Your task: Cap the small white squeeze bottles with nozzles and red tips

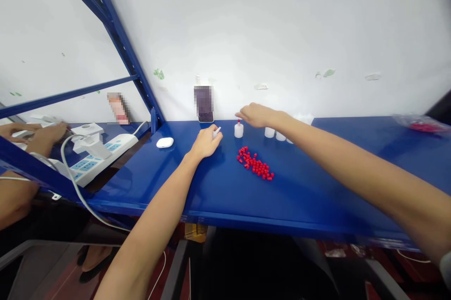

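My left hand (207,142) is closed around a small white bottle, whose pale tapered nozzle (217,131) sticks out past the fingers, tilted up to the right. Beside it stands a small white bottle (238,130) with a red cap (238,122) on top, upright on the blue table. My right hand (259,115) reaches over this bottle from the right, its foremost finger stretched out just above the red cap; whether it touches the cap I cannot tell. Loose red caps (259,167) lie scattered in front of the bottle.
Several white bottles (269,132) stand partly behind my right forearm. A white earbud case (165,142) lies on the left, and a phone (206,117) leans against the wall. Further left are a blue frame post (123,51), a power strip (100,159) and another person's hands (49,136). A plastic bag (424,126) lies far right.
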A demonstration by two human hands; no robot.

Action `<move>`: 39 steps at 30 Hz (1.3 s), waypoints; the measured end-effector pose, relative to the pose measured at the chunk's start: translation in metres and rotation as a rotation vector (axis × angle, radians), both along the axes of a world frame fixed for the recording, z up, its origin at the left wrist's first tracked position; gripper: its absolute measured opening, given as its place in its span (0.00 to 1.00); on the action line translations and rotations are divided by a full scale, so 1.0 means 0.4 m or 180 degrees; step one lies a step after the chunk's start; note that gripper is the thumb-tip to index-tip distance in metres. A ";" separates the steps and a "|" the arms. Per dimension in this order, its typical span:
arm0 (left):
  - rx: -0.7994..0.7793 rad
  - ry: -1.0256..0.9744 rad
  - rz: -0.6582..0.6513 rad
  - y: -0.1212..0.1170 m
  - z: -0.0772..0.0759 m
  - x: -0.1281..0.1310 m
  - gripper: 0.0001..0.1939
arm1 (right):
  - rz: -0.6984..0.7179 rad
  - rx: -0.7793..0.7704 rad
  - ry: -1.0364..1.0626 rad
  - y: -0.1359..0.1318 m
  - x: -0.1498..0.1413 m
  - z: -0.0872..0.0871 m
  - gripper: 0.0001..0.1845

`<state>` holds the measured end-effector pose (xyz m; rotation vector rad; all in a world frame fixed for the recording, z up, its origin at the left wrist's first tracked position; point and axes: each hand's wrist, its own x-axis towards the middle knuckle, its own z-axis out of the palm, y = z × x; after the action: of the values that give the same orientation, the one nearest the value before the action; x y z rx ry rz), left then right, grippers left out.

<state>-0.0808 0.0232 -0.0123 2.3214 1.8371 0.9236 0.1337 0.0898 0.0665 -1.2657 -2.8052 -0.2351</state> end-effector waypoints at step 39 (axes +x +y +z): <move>0.0558 0.0098 -0.1024 -0.034 0.030 0.094 0.15 | 0.0839 -0.0716 0.0065 -0.192 0.142 -0.091 0.15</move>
<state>-0.0433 0.0096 -0.0004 2.6404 1.3785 1.0401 0.1904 0.0129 0.0300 -0.9059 -3.0052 0.1079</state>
